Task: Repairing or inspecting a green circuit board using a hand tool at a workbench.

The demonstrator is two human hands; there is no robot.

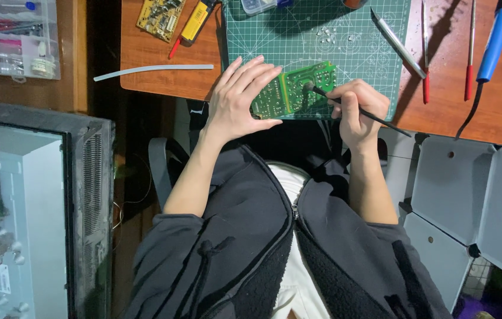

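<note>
A wooden desk point(162, 71) fills the top of the view, with a green cutting mat point(274, 35) laid on it. An opened grey appliance case point(26, 212) sits off to one side below the desk. On the mat's near edge lies a green circuit board point(292, 88), solder side up. The left hand point(239, 97) is clamped on the board's left end, fingers spread along the top edge and thumb under the near edge. The right hand point(357, 109) is closed around a thin black tool point(363, 112), its tip touching the board near the middle of the upper edge. The tip looks like a small brush or probe, though it is too small to tell.

The work on the board appears to be under way: a few pale specks point(327, 35) lie on the mat beyond it. A blue-handled soldering iron point(496, 38), red-handled files point(469, 59) and a second yellow circuit board point(159, 18) lie nearby.
</note>
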